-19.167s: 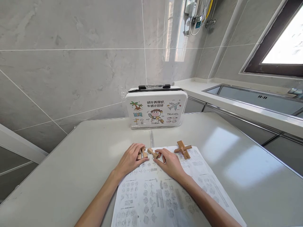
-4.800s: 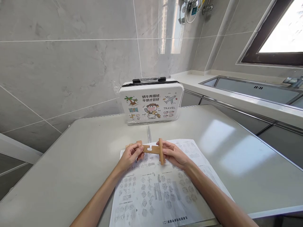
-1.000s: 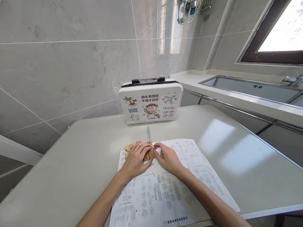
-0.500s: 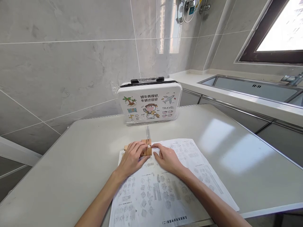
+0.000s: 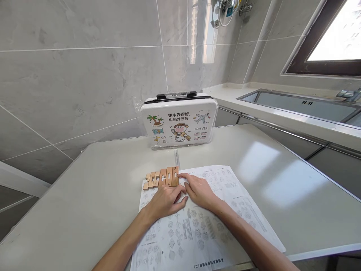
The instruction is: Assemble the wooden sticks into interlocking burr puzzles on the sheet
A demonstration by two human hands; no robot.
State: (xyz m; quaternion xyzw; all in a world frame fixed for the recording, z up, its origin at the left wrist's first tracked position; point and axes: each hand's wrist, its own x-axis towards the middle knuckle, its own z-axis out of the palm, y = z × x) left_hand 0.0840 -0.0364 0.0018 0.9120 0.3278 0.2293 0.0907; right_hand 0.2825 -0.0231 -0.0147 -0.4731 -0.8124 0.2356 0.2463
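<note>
A row of notched wooden puzzle pieces [image 5: 163,177] lies side by side on the far left edge of the printed sheet [image 5: 208,233]. Slots show between and within the pieces, and small numbers mark some of them. My left hand [image 5: 165,202] rests just on the near side of the row, fingers bent, thumb apart, with nothing seen in it. The index finger of my right hand [image 5: 200,191] reaches to the right end of the row and touches or nearly touches the last piece. Its thumb stands apart below, near the left fingertips.
Behind the pieces stands a white cartoon-printed case [image 5: 179,124] in clear plastic with a black handle, near the tiled wall [image 5: 98,86]. All this is on a white table [image 5: 70,195]. To the right is a counter with a sink [image 5: 299,105].
My left hand has drawn back toward me off the wooden pieces, uncovering the row and its slots. The right hand stays almost where it was, at the row's right end.
</note>
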